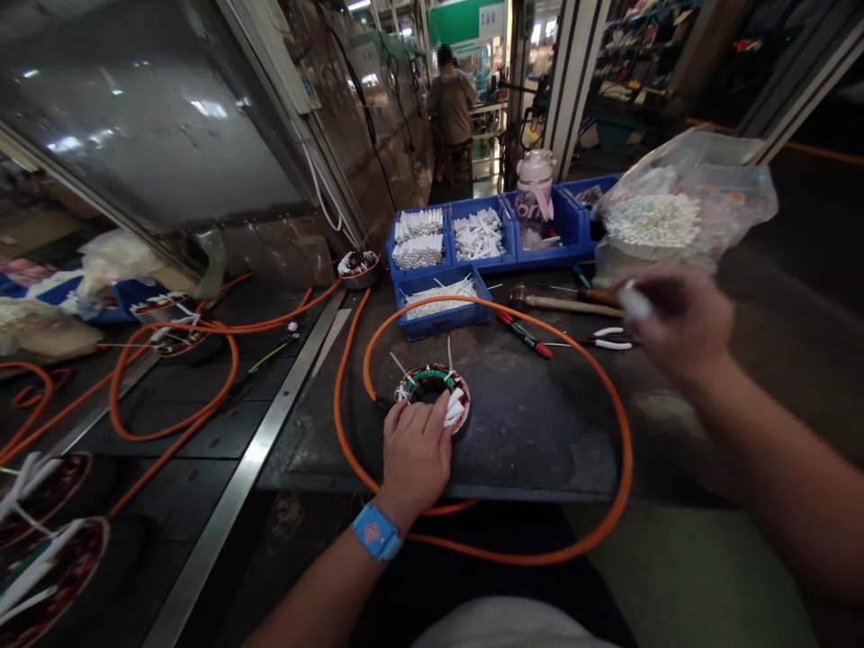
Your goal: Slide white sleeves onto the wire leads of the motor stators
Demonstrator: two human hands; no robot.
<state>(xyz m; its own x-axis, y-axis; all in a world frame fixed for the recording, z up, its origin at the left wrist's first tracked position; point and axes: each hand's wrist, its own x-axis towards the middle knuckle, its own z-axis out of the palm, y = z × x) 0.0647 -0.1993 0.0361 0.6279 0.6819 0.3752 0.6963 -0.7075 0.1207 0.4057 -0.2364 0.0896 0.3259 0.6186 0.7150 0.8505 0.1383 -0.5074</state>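
A round motor stator point(432, 389) with copper windings and white insulating pieces lies on the dark bench. My left hand point(415, 454) rests on its near edge, fingers spread over it. My right hand point(679, 328) is raised at the right, blurred, pinching a small white piece point(634, 302) between its fingers. An orange cable point(611, 396) loops around the stator across the bench.
Blue bins point(505, 263) with white sleeves and strips stand behind the stator, with a bottle point(535, 193) and a plastic bag point(681, 211) of white pieces. Pliers point(611, 338), a red-handled tool point(526, 336) and a hammer point(567, 302) lie nearby. More stators point(47, 540) sit left. A person point(451, 103) works far back.
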